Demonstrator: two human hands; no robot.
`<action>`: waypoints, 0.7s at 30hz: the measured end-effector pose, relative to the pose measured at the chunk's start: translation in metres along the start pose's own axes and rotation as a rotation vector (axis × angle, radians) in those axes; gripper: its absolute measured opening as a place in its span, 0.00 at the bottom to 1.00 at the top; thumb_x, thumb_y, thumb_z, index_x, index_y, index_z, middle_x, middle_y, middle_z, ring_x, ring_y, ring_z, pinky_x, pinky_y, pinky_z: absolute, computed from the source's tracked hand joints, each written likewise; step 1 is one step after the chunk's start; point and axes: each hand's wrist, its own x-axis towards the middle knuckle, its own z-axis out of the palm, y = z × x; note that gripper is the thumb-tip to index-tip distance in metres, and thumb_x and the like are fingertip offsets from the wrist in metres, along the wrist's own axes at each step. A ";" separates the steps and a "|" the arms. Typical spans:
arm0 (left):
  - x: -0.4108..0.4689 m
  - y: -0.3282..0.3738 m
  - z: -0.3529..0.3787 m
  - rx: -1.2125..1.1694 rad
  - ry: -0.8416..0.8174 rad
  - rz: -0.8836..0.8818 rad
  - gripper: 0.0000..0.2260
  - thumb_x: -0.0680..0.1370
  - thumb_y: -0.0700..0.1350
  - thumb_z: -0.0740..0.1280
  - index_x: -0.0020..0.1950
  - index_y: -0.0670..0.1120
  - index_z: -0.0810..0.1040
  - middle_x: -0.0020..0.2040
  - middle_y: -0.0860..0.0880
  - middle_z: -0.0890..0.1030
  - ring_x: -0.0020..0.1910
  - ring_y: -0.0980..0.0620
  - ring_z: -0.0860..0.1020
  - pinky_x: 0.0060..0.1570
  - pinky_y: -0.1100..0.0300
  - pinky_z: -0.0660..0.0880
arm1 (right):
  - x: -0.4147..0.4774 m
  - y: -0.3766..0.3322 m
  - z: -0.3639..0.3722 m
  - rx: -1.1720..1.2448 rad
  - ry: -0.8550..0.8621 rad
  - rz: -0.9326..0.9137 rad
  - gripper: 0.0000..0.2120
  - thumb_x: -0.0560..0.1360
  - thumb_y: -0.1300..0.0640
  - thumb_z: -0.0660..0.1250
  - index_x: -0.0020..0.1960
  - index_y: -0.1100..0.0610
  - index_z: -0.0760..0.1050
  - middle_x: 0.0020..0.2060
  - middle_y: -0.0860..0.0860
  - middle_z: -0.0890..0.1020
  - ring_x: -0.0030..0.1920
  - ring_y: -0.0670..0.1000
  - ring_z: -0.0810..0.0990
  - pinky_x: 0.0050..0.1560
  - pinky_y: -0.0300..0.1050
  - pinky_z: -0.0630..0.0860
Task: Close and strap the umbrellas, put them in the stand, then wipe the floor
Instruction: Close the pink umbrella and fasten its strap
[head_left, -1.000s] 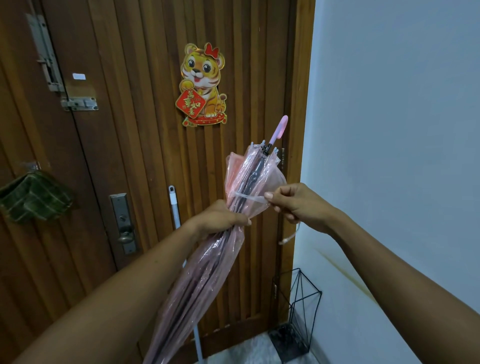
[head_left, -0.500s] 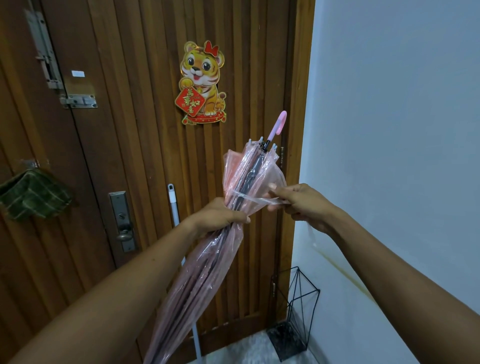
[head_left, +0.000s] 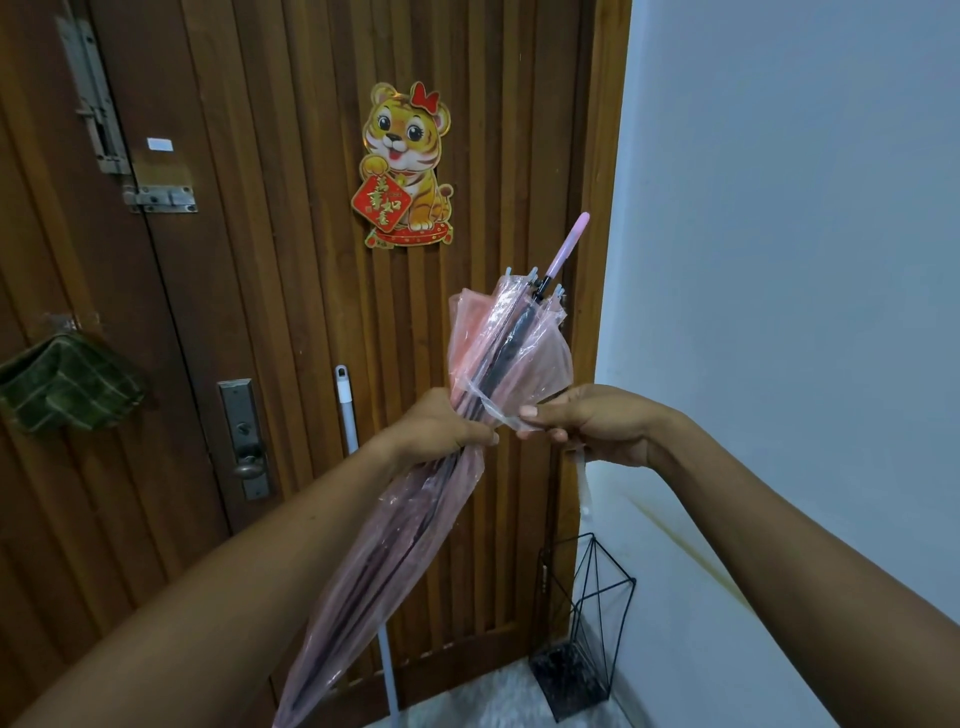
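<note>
A folded, clear pink umbrella (head_left: 511, 353) slants up across the middle, its pink tip pointing toward the door frame. My left hand (head_left: 439, 431) grips the bundled canopy around its middle. My right hand (head_left: 582, 421) pinches the clear strap (head_left: 496, 408) that wraps around the canopy, with the strap's loose end hanging below the hand. The umbrella's lower end runs out of the bottom edge of the frame. A black wire umbrella stand (head_left: 587, 629) sits on the floor in the corner at the lower right, with nothing seen in it.
A wooden door (head_left: 291, 260) with a tiger decoration (head_left: 408, 166) faces me. A white mop handle (head_left: 345, 415) leans on it. A green checked cloth (head_left: 62, 384) hangs at the left. A pale wall (head_left: 805, 260) fills the right side.
My right hand has drawn the strap around the canopy toward my left hand, tightening the bundle. The umbrella and my left hand have stayed almost in place.
</note>
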 end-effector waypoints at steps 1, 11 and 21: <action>-0.001 0.001 0.000 -0.005 -0.014 0.008 0.14 0.72 0.43 0.76 0.55 0.44 0.80 0.50 0.42 0.83 0.48 0.46 0.84 0.51 0.50 0.82 | 0.000 0.001 -0.001 0.039 -0.020 -0.009 0.19 0.75 0.46 0.73 0.54 0.62 0.83 0.30 0.48 0.75 0.31 0.45 0.70 0.38 0.40 0.71; -0.005 -0.003 -0.003 -0.072 -0.055 0.003 0.16 0.73 0.45 0.75 0.58 0.44 0.78 0.52 0.40 0.82 0.50 0.44 0.83 0.51 0.51 0.82 | -0.003 0.001 -0.004 0.204 -0.075 0.019 0.09 0.79 0.56 0.69 0.41 0.54 0.82 0.46 0.58 0.85 0.24 0.43 0.66 0.27 0.35 0.66; -0.004 -0.003 -0.001 -0.053 -0.064 -0.002 0.16 0.73 0.45 0.75 0.58 0.42 0.78 0.51 0.40 0.81 0.47 0.45 0.83 0.48 0.54 0.81 | 0.003 -0.001 -0.005 0.322 0.097 0.031 0.10 0.75 0.48 0.73 0.50 0.54 0.80 0.40 0.52 0.84 0.25 0.42 0.65 0.28 0.35 0.61</action>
